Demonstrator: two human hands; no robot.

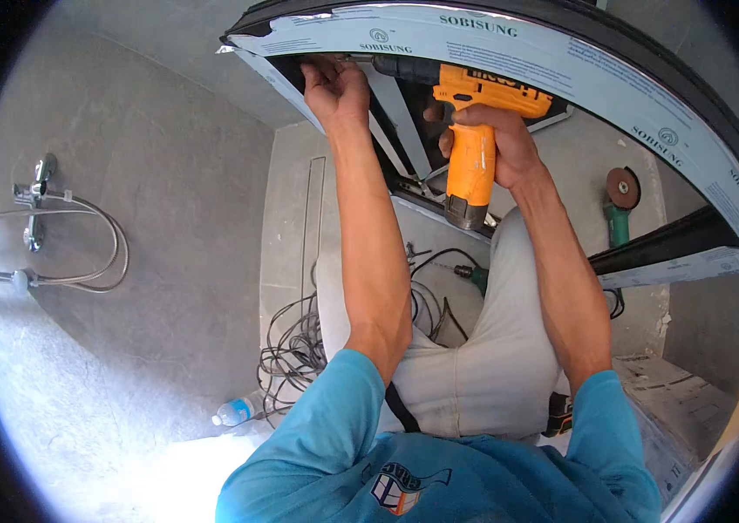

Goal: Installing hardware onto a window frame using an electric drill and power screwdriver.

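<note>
I see a large curved-looking black metal frame (683, 237) across the top of my view, its pale blue-white protective film (578, 83) printed with repeated dark lettering and round emblems. Nearest me, the teal short-sleeved cloth shirt (517, 479) bears a printed logo. The orange, pistol-shaped drill (474, 166), lettered on its side, is just below the frame's upper edge, pointing left. My right hand (509, 144) has its fingers wrapped around the drill's grip. My left hand (339, 91) has bent fingers near the drill's front end; I cannot tell whether they grasp anything.
</note>
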